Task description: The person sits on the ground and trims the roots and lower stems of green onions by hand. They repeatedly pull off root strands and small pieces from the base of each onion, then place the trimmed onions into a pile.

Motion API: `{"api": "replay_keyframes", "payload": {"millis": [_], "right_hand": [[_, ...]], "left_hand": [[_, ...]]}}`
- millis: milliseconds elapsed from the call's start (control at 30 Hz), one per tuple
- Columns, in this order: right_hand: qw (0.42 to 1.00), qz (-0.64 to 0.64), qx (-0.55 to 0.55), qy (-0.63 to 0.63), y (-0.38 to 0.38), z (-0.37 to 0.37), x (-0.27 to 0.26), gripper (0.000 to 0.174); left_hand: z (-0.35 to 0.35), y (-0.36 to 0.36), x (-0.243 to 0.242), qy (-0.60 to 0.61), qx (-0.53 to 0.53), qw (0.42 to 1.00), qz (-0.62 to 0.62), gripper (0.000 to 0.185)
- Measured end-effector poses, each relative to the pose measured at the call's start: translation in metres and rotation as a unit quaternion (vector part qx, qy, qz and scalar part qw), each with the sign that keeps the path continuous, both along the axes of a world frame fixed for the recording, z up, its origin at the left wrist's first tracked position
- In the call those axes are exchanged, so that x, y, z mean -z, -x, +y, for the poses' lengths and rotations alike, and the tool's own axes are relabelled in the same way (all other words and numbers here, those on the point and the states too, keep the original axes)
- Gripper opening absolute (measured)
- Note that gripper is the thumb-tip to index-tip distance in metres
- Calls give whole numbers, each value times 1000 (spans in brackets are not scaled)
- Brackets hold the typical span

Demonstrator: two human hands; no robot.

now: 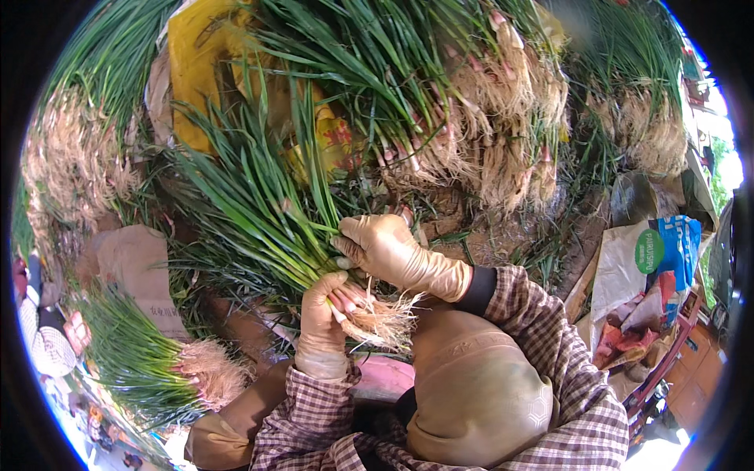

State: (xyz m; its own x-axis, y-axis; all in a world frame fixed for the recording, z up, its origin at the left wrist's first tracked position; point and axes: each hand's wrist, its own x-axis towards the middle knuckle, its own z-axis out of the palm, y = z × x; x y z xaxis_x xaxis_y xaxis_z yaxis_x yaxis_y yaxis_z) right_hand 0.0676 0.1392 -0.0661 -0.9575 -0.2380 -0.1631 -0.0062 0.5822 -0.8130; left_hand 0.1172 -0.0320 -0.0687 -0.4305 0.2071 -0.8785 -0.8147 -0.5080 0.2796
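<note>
My left hand [323, 318], in a pale rubber glove, is closed round the lower stems of a bunch of green garlic shoots [265, 224], just above the pinkish white bulbs and stringy roots. The roots point right, over my lap, and the leaves fan out to the upper left. My right hand [371, 244], gloved alike, is at the upper side of the same bunch, with its fingers curled by a few leaves and stems; whether it grips them is partly hidden.
A large rooted heap [400, 88] lies ahead, beside a yellow plastic sack [194, 76]. More bundles lie at the far left [82, 141], lower left [147, 359] and upper right [642, 112]. A printed white and blue sack [636, 265] is at right. Loose leaves litter the ground.
</note>
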Motion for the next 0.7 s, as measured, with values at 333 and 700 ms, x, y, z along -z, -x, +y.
{"api": "replay_keyframes", "payload": {"millis": [333,700], "right_hand": [[948,-289,-28,133,3,42,14,33],[961,40,137,-238,68,89,46,22]], "left_hand": [[-41,14,-20,-481,-102,843,219,11],[10,35,-21,-314,-105,927,173,47]]}}
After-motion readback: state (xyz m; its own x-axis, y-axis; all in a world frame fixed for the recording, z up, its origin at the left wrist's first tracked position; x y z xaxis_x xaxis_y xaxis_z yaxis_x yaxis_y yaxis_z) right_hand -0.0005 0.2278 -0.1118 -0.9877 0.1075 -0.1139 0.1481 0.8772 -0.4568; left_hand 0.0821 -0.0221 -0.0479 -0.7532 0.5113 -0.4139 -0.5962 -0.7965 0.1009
